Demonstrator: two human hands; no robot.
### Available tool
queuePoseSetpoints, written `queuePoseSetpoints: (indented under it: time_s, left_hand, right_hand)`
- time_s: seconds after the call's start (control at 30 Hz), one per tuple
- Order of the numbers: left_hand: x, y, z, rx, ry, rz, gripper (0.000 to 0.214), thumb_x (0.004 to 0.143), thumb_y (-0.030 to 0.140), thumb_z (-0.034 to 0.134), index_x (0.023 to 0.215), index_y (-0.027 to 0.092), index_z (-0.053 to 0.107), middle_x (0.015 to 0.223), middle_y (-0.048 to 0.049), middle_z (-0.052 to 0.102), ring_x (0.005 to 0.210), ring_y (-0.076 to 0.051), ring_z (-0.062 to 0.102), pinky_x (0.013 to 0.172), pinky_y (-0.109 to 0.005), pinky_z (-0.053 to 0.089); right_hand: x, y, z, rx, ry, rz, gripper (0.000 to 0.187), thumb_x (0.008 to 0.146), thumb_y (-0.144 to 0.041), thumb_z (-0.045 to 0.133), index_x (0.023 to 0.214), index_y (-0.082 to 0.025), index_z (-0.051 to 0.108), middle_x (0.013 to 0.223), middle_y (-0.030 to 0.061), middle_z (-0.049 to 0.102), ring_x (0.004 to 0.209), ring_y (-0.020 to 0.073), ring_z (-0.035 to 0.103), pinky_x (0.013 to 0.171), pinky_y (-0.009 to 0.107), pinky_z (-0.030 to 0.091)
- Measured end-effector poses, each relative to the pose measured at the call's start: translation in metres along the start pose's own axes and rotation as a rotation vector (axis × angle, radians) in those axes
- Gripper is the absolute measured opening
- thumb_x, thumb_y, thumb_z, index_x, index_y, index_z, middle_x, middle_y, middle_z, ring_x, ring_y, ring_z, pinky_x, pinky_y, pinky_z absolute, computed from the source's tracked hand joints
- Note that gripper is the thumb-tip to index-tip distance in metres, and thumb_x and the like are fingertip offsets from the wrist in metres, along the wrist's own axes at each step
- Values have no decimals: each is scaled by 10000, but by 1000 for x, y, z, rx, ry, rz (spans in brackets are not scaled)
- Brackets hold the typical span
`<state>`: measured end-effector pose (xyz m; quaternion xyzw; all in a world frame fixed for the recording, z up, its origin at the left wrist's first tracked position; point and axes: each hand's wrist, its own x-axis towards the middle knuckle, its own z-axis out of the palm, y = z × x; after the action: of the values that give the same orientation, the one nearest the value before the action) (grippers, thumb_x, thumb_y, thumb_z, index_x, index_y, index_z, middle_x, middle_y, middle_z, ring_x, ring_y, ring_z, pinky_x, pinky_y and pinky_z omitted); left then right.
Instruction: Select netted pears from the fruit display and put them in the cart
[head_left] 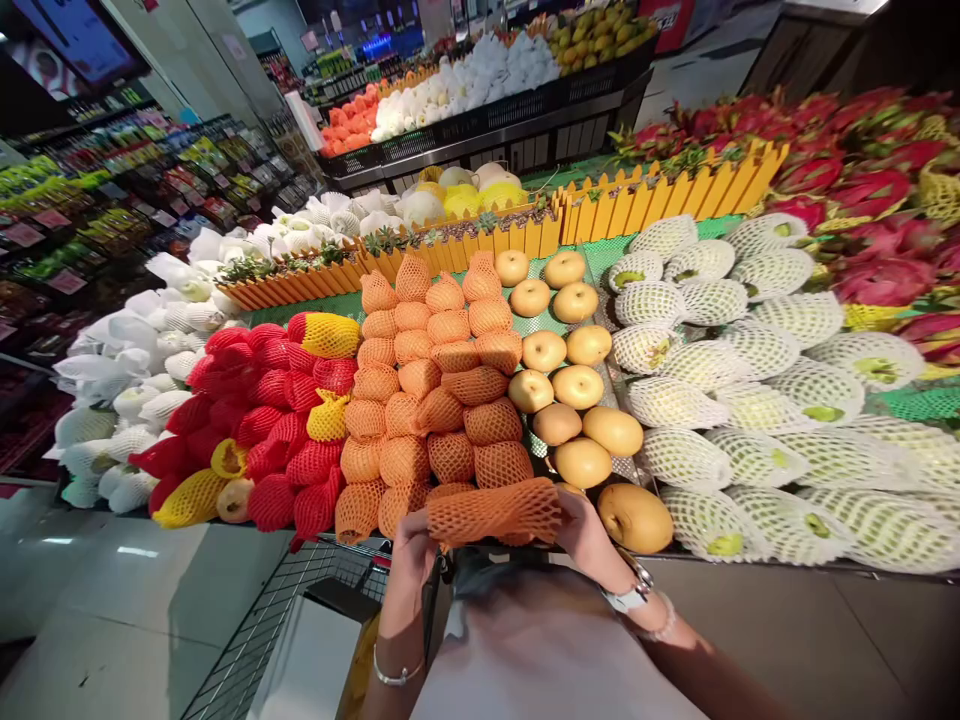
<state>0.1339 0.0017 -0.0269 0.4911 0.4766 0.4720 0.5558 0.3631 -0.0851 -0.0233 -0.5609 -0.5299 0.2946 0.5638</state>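
Observation:
An orange foam net sleeve (495,512) is stretched sideways in front of my body, at the near edge of the fruit display. My left hand (415,535) grips its left end, and my right hand (583,528) has the right end; some fingers of both are hidden by the netting. Whether anything is inside the sleeve, I cannot tell. Just beyond it stand rows of fruit in orange foam nets (401,410). Bare yellow-brown round pears (577,385) lie to their right, with one large pear (636,517) close beside my right hand.
Red and yellow netted fruit (274,400) lies on the left, white-netted fruit (742,390) on the right. Dragon fruit (885,190) is heaped at far right. A low orange picket fence (667,200) runs behind. A shopping cart (255,620) holding a box stands below left.

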Motion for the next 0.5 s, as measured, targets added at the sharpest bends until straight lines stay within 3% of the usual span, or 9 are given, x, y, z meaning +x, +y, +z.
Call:
queuePoseSetpoints:
  time_s: [0.1, 0.2, 0.27, 0.37, 0.5]
  left_hand:
    - [6, 15, 11, 42, -212, -145, 268, 653, 390, 821, 802, 191, 722, 830, -86, 754, 872, -275, 712, 774, -371, 593]
    - [9, 29, 18, 89, -403, -190, 429, 635, 427, 862, 951, 171, 726, 900, -111, 753, 951, -303, 706, 846, -393, 583]
    - [7, 34, 22, 104, -492, -181, 448, 668, 420, 851, 1017, 171, 721, 962, -122, 751, 980, -304, 702, 866, -389, 574]
    - [-1, 38, 30, 193, -643, -130, 315, 759, 339, 780, 1022, 177, 719, 999, -118, 741, 953, -275, 698, 847, -356, 565]
    - [-8, 38, 44, 364, -743, -23, 207, 799, 216, 673, 994, 172, 729, 920, -76, 732, 849, -226, 671, 769, -311, 555]
  right_hand:
    - [0, -1, -7, -58, -28, -51, 280, 716, -85, 516, 938, -162, 670, 928, 112, 728, 810, 244, 691, 706, 340, 619]
    - [-1, -6, -17, -172, -122, -128, 380, 729, -52, 543, 1072, -172, 654, 1066, 140, 711, 994, 299, 695, 834, 380, 631]
    - [-2, -11, -22, -262, -171, -168, 421, 729, -30, 551, 1108, -194, 633, 1095, 145, 700, 1037, 307, 684, 856, 382, 629]
    - [-5, -19, -23, -388, -243, -222, 464, 744, -28, 538, 1172, -200, 584, 1182, 159, 670, 1108, 296, 658, 877, 381, 618]
    - [-7, -24, -8, -581, -368, -305, 486, 779, -95, 570, 1262, -121, 525, 1257, 213, 624, 1189, 340, 596, 965, 504, 562]
